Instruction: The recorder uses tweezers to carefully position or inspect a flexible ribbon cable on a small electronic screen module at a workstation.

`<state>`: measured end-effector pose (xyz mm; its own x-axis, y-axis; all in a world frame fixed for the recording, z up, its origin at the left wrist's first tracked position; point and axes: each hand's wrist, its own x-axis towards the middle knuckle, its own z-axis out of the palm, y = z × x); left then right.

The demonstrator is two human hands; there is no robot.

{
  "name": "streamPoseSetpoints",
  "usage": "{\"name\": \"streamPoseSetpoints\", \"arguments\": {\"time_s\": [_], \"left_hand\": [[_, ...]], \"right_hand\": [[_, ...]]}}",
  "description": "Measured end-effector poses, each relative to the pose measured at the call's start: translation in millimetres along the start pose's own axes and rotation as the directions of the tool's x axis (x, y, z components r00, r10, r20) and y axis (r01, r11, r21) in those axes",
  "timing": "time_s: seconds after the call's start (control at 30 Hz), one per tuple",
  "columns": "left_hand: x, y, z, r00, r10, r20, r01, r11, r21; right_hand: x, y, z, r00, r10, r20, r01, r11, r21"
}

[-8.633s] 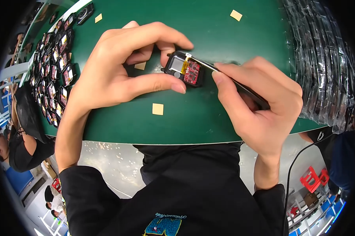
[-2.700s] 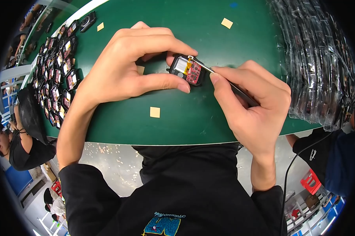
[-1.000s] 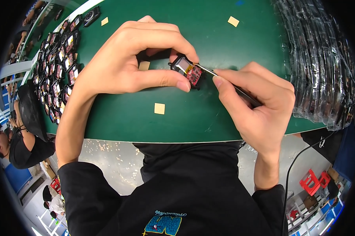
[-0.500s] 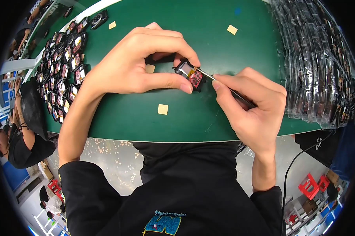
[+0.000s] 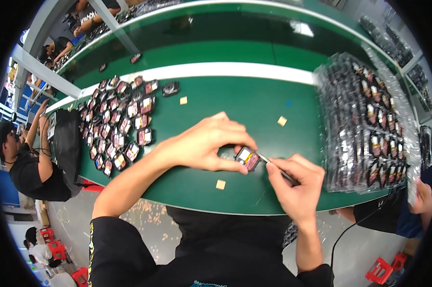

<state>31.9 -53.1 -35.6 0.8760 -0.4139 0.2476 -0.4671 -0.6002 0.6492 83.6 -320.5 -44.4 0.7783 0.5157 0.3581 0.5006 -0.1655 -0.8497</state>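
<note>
A small black watch-like case (image 5: 249,158) with a pale rectangle and a reddish circuit board inside is pinched by my left hand (image 5: 211,146), thumb at its near side and forefinger at its far side. My right hand (image 5: 296,184) is closed around slim tweezers (image 5: 279,170) with a dark handle. Their metal tip meets the right edge of the case; exact contact is too small to tell. A beige square pad (image 5: 220,184) lies on the green table (image 5: 177,189) near my left hand. Farther off are two more pads, one on the left (image 5: 183,100) and one on the right (image 5: 282,121).
Many similar cases (image 5: 117,119) crowd the table's left side, with one dark case (image 5: 170,88) apart. Stacked clear plastic trays (image 5: 347,138) of cases fill the right. A white ledge (image 5: 235,70) runs along the back. Another person's hand (image 5: 422,197) touches plastic at far right.
The view has tilted up, showing more of the far table and the back ledge. My hands still hold the case and the tweezers in nearly the same pose.
</note>
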Motion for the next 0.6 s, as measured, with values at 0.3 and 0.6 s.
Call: {"name": "streamPoseSetpoints", "arguments": {"time_s": [0.3,0.6], "left_hand": [[-2,7,0,0.996,-0.029,-0.083,0.036,0.996,0.083],[0,3,-16,0.946,-0.225,-0.234,0.238,0.971,0.031]], "right_hand": [[-2,1,3,0.997,-0.032,-0.075,0.036,0.998,0.052],[-3,6,0,0.989,-0.044,-0.140,0.061,0.991,0.122]]}}
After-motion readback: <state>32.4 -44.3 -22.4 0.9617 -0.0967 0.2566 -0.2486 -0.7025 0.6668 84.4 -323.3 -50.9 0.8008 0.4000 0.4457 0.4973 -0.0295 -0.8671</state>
